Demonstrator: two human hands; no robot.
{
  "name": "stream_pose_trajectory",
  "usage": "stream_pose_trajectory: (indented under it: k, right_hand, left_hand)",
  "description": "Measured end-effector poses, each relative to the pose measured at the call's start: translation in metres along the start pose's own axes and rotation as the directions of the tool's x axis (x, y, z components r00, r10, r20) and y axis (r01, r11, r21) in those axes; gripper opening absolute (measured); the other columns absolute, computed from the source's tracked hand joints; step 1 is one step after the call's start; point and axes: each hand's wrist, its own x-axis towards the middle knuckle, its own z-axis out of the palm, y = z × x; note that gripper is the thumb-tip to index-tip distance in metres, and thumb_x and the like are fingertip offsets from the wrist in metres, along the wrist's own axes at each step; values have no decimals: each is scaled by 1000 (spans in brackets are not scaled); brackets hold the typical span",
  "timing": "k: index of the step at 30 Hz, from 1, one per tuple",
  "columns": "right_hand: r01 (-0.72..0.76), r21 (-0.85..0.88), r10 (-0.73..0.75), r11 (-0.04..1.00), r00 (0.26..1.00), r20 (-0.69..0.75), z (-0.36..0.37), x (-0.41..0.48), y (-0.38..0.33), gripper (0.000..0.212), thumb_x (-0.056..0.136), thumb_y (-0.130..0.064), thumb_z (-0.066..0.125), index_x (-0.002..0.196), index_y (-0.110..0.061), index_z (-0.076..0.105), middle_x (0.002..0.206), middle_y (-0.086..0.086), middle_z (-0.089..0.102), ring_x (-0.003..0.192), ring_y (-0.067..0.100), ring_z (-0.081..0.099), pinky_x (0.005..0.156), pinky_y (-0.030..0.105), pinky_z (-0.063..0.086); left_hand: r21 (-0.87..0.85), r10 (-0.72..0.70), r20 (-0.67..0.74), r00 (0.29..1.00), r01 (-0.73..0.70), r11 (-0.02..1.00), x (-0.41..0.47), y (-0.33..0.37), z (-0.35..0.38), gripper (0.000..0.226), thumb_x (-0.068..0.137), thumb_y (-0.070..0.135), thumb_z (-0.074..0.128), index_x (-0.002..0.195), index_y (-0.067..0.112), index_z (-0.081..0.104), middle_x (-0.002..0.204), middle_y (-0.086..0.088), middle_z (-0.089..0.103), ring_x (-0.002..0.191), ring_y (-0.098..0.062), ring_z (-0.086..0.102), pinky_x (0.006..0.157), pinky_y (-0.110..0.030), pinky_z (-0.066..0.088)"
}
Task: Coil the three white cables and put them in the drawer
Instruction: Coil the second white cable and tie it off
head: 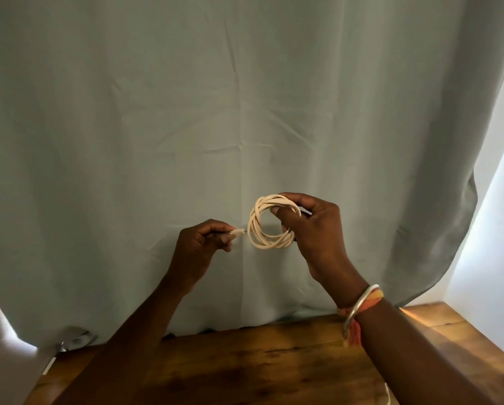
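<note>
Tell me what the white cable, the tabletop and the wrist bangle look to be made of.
The cable: likely a rubbery plastic sheath, matte off-white; it bends into tight smooth loops.
The tabletop: wood, brown with a slight sheen; grain streaks and a plank seam show.
The bangle: probably metal, silvery and smooth, with a bright edge highlight.

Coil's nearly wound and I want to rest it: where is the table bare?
Bare table shows between left arm and right arm, below the curtain hem, and at the far right corner. A white strand crowds the near edge by the right arm.
</note>
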Motion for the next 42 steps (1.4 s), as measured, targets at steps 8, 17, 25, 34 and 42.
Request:
stream_pose_trajectory:
  k: [8,17,25,34,42]
  right_hand:
    - [72,-155,-56,985,993,107,-4,-26,46,19,89,-4,69,104,-15,76,92,-2,76,70,9,69,60,19,54]
    - [-211,-221,249,952,955,162,-18,-115,137,32,84,1,69,94,-29,76,87,-15,77,82,3,72,74,20,56]
    - [-590,-266,638,762,753,158,-44,-228,213,22,85,-11,69,98,-25,79,89,-4,79,86,14,74,75,35,58]
    - [-799,-327,861,505,443,249,-50,-321,232,22,97,-3,55,92,-14,73,62,-8,70,56,4,64,48,18,45]
    - [-448,-666,778,597,528,341,-54,-344,256,19,89,-7,59,91,-12,77,88,2,77,81,10,71,71,27,56]
  left_hand:
    - [-206,-348,362,865,438,875,-38,-3,22,28,89,25,55,103,7,72,101,-17,73,93,-30,70,81,-35,58]
    - [-96,-578,346,739,641,761,-132,-50,59,8,83,26,70,91,27,71,83,14,76,85,-5,71,77,-19,54]
    - [-124,-833,454,317,948,293,-238,-117,74,24,86,10,68,110,6,70,109,-13,72,96,-23,70,87,-36,55]
    - [423,-923,383,28,883,202,-293,-142,77,17,88,-3,63,104,2,66,99,-14,69,86,-22,70,66,-30,61]
    - [715,-930,364,-50,655,245,-300,-141,81,23,85,6,71,105,9,62,85,-2,63,72,-17,66,58,-25,56]
